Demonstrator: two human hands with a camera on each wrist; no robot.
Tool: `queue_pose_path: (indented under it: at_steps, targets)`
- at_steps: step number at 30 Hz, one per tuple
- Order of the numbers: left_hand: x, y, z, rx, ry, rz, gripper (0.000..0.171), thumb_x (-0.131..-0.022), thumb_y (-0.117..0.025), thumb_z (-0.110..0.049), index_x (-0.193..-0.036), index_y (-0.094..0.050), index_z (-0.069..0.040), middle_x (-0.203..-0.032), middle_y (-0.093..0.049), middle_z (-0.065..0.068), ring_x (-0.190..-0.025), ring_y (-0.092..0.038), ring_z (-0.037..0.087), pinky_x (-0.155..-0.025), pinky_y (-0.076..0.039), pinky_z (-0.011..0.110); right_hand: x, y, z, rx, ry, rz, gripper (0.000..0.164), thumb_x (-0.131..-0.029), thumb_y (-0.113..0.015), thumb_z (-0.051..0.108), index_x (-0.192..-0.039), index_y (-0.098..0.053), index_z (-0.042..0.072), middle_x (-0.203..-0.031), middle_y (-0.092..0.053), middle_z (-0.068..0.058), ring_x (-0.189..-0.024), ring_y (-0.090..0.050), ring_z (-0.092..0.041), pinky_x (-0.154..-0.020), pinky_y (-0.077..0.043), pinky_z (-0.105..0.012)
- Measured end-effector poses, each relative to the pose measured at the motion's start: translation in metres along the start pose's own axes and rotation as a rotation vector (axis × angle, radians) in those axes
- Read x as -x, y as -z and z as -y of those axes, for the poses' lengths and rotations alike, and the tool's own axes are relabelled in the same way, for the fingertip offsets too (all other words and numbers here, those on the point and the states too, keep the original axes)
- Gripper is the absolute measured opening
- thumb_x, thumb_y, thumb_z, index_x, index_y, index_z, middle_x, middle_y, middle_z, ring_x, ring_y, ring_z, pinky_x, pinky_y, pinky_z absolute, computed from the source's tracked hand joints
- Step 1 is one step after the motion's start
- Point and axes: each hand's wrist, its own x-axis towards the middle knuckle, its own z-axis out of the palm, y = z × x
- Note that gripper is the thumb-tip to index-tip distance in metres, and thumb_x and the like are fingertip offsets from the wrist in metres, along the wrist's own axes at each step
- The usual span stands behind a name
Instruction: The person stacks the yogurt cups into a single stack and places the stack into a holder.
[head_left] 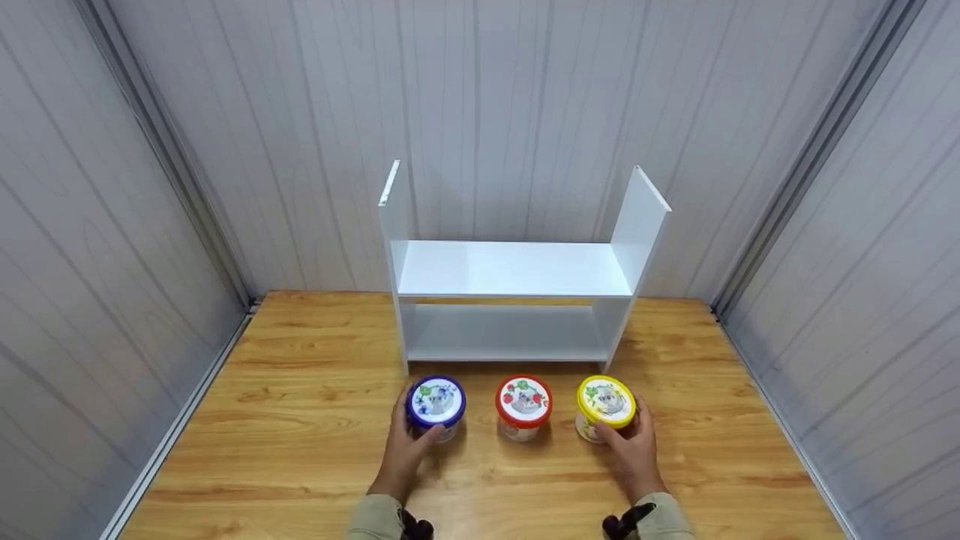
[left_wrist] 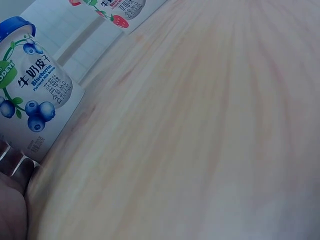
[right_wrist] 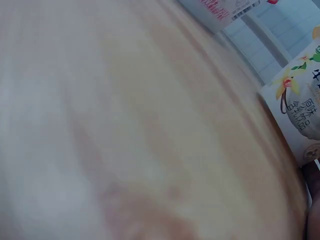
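Observation:
A cup of blueberry milk drink with a blue lid point(head_left: 436, 401) stands upright on the wooden table. My left hand point(head_left: 403, 451) holds it from the left, thumb at the near side. In the left wrist view the same blueberry cup point(left_wrist: 37, 85) shows its printed berries at the left edge. My right hand point(head_left: 634, 451) grips a cup with a yellow lid point(head_left: 606, 400) from the right, its thumb in front. That yellow-lidded cup point(right_wrist: 297, 110) is cut off by the right wrist view's edge. Between the two stands a red-lidded cup point(head_left: 523, 401), touched by neither hand.
Just behind the cups stands a white two-tier shelf point(head_left: 514, 270) with tall side panels. The wooden table point(head_left: 300, 435) reaches to pale panelled walls point(head_left: 495, 112) at the back and both sides.

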Motion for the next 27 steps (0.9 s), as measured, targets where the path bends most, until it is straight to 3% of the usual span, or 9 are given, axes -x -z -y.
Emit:
queue_pose_path:
  at_steps: [14, 27]
  targets:
    - [-0.003, 0.002, -0.001, 0.032, 0.028, 0.022, 0.090, -0.090, -0.074, -0.007, -0.160, -0.018, -0.003, -0.161, -0.026, 0.027, -0.148, -0.024, 0.046, -0.121, -0.022, 0.057, -0.020, -0.015, 0.042, -0.019, 0.097, 0.103, 0.095, -0.083, -0.079, -0.004, -0.158, -0.023, 0.010, -0.146, -0.046, -0.013, -0.125, -0.050, -0.013, -0.102, -0.044, -0.016]
    - [-0.002, 0.004, 0.001, 0.019, 0.006, 0.023, 0.084, -0.093, -0.070, -0.006, -0.159, -0.019, 0.001, -0.161, -0.024, 0.030, -0.147, -0.025, 0.047, -0.120, -0.023, 0.056, -0.026, -0.042, 0.078, 0.022, 0.177, 0.099, 0.093, -0.079, -0.084, -0.002, -0.153, -0.029, 0.006, -0.141, -0.051, -0.016, -0.120, -0.052, -0.020, -0.099, -0.045, -0.016]
